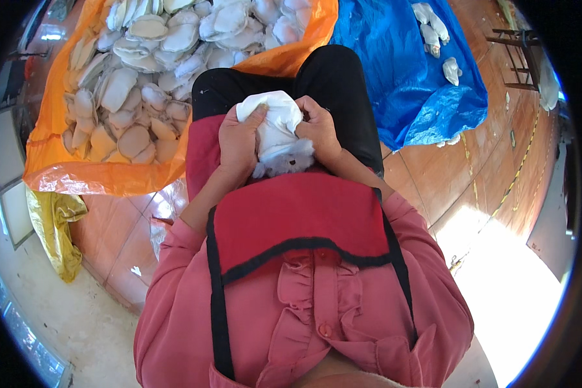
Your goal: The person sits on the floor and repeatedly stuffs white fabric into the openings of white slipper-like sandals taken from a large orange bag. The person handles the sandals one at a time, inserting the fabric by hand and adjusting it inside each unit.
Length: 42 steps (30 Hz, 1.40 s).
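Above my lap, both hands hold a small plush toy skin. White fabric makes up its upper part, and grey fluffy fur with a dark spot shows at its lower end. My left hand grips the left side, thumb pressed on the white cloth. On the right side, my right hand has its fingers bent around the edge of the fabric; some fingertips are hidden behind or inside it. A large heap of flat, pale plush pieces lies ahead and to the left.
The heap rests on an orange sheet beside my left knee. At the right a blue sheet carries several small white plush pieces. A yellow sack lies on the left, and a dark metal stand is at the far right.
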{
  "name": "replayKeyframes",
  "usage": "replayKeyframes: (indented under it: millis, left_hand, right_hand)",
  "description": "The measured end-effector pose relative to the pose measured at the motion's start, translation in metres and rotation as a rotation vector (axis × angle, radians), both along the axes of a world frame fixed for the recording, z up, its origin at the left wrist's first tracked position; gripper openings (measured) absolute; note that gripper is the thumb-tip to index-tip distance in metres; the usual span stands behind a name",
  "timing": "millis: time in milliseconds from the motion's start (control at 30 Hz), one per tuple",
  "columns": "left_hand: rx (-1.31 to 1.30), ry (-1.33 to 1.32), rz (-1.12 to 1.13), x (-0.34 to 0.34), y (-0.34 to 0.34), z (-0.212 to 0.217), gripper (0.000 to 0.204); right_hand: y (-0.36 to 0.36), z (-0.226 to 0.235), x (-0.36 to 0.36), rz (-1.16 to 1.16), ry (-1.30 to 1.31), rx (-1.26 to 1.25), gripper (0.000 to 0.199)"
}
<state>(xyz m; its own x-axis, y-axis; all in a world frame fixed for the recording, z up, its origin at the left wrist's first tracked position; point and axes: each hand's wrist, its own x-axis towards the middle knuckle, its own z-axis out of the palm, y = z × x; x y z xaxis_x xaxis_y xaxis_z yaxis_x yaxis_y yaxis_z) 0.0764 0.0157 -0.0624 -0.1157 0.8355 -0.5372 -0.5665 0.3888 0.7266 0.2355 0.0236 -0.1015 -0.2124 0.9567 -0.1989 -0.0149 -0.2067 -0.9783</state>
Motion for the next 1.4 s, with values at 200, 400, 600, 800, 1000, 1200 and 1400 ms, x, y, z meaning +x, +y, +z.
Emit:
replayKeyframes:
  millis: [200, 400, 600, 800, 1000, 1200, 1400]
  left_hand:
    - [0.018, 0.567, -0.219, -0.014, 0.011, -0.013, 0.026]
    - [-0.003, 0.192, -0.137, -0.022, 0.001, -0.006, 0.044]
    - [0.4, 0.647, -0.56, -0.034, -0.005, 0.042, 0.072]
    - [0.393, 0.937, -0.714, -0.035, 0.01, 0.051, 0.071]
    - [0.06, 0.509, -0.506, -0.051, 0.021, 0.013, 0.036]
    - [-0.143, 0.185, -0.408, -0.058, 0.032, 0.009, 0.014]
    - [-0.146, 0.159, -0.501, -0.058, 0.036, 0.011, 0.015]
  right_hand:
    - [0.01, -0.016, -0.003, 0.041, 0.326, -0.216, 0.016]
    - [0.014, -0.006, -0.002, -0.053, 0.384, -0.377, 0.019]
    - [0.015, -0.031, -0.001, -0.159, 0.464, -0.418, 0.021]
    - [0.009, -0.033, 0.002, 0.169, 0.045, -0.074, 0.025]
    - [0.016, 0.007, 0.005, 0.147, -0.015, -0.493, 0.025]
    - [0.01, 0.017, 0.019, 0.013, -0.071, 0.256, 0.021]
    - [0.019, 0.043, 0.018, 0.158, -0.272, 0.445, 0.036]
